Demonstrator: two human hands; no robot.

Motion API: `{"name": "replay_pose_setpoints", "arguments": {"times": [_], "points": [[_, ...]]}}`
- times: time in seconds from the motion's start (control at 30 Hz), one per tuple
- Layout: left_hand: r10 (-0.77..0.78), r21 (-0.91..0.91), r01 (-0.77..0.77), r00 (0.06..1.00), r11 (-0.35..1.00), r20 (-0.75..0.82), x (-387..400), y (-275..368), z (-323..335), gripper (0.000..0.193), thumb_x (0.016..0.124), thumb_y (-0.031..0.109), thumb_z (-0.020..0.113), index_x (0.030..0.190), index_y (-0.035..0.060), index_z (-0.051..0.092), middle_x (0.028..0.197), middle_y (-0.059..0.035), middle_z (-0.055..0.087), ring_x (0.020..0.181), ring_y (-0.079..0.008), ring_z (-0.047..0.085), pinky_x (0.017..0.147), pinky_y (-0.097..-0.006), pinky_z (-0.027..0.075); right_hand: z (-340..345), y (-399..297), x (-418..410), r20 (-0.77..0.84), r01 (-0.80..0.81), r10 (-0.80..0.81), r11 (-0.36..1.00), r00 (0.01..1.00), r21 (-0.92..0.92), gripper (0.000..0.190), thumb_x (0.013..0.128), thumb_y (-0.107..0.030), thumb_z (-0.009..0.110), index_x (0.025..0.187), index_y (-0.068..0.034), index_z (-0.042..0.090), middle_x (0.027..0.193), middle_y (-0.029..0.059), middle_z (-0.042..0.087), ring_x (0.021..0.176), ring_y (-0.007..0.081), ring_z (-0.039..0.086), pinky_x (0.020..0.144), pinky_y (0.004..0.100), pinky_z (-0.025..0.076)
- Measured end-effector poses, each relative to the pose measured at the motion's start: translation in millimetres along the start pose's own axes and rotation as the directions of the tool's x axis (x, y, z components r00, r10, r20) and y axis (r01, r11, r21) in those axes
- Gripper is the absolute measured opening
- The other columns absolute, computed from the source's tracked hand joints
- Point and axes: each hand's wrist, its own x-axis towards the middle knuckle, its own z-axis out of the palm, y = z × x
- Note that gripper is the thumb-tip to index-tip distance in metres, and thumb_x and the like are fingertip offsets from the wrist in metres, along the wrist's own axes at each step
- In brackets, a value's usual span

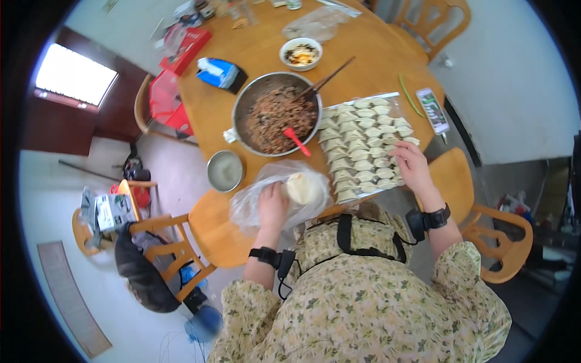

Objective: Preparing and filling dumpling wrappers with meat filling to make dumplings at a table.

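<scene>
My left hand [272, 206] rests on a clear plastic bag [247, 199], its fingers beside a round stack of pale dough wrappers [300, 188]. Whether it grips the bag or a wrapper cannot be made out. At the right side of a tray lined with rows of folded dumplings [363, 152], my right hand [412, 168] has its fingertips down among the outer dumplings. What lies under those fingertips is hidden. Beyond the bag stands a large metal bowl [238, 125] of minced filling [279, 115], with a red spoon [297, 141] and wooden chopsticks [327, 79] in it.
A small metal bowl [225, 171] with cloudy liquid sits left of the bag. Farther back are a white bowl [301, 54] of seasonings and a blue tissue pack [220, 73]. A phone [432, 111] lies right of the tray. Wooden chairs [222, 227] flank me.
</scene>
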Motion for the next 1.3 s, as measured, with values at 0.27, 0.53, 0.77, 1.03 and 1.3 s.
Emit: {"name": "replay_pose_setpoints", "arguments": {"times": [0.27, 0.53, 0.77, 1.03, 1.3], "points": [[-0.092, -0.048, 0.090, 0.995, 0.995, -0.038, -6.7, -6.9, -10.4, 0.044, 0.066, 0.014, 0.062, 0.108, 0.0061, 0.050, 0.105, -0.0110, 0.050, 0.099, -0.0292, 0.046, 0.086, -0.0374, 0.037, 89.0, -78.6, 46.8, 0.256, 0.319, -0.339, 0.940, 0.905, 0.117, 0.029, 0.072, -0.004, 0.055, 0.100, -0.008, 0.054, 0.095, 0.0105, 0.051, 0.088, 0.0278, 0.050, 0.075, 0.0340, 0.043], [0.027, -0.102, -0.036, 0.996, 0.994, -0.085, -12.5, -18.8, -9.7, 0.039, 0.065, 0.016, 0.063, 0.102, 0.0097, 0.053, 0.100, -0.0092, 0.052, 0.091, -0.0278, 0.050, 0.076, -0.0364, 0.042, 130.9, -83.0, 63.6, 0.333, 0.445, -0.428, 0.895, 0.840, 0.026, 0.031, 0.070, -0.007, 0.058, 0.101, -0.009, 0.054, 0.094, 0.0094, 0.051, 0.084, 0.0273, 0.052, 0.072, 0.0344, 0.044], [0.063, 0.026, -0.064, 0.997, 0.998, 0.035, -24.1, -12.8, -4.6, 0.034, 0.059, 0.022, 0.067, 0.088, 0.0103, 0.052, 0.086, -0.0084, 0.050, 0.082, -0.0258, 0.051, 0.067, -0.0377, 0.042, 138.8, -88.7, 68.7, 0.329, 0.414, -0.393, 0.910, 0.858, 0.007, 0.023, 0.071, -0.006, 0.057, 0.093, -0.008, 0.057, 0.086, 0.0089, 0.052, 0.076, 0.0277, 0.053, 0.066, 0.0353, 0.044], [0.178, -0.031, -0.177, 0.983, 0.984, 0.049, -19.5, -7.2, -8.1, 0.028, 0.060, 0.022, 0.065, 0.080, 0.0077, 0.052, 0.079, -0.0080, 0.050, 0.080, -0.0255, 0.051, 0.066, -0.0367, 0.043, 147.1, -82.3, 72.4, 0.299, 0.448, -0.418, 0.893, 0.857, -0.036, 0.020, 0.071, -0.006, 0.058, 0.091, -0.008, 0.058, 0.077, 0.0084, 0.052, 0.072, 0.0274, 0.052, 0.063, 0.0359, 0.044], [0.186, -0.007, -0.186, 0.980, 0.982, 0.063, -19.8, -1.2, -11.0, 0.028, 0.061, 0.024, 0.064, 0.079, 0.0071, 0.052, 0.080, -0.0077, 0.050, 0.079, -0.0253, 0.051, 0.065, -0.0364, 0.044, 147.3, -92.6, 90.1, 0.305, 0.598, -0.549, 0.796, 0.778, -0.094, 0.015, 0.073, -0.011, 0.058, 0.088, -0.008, 0.059, 0.077, 0.0078, 0.053, 0.072, 0.0267, 0.053, 0.065, 0.0362, 0.044]]}}
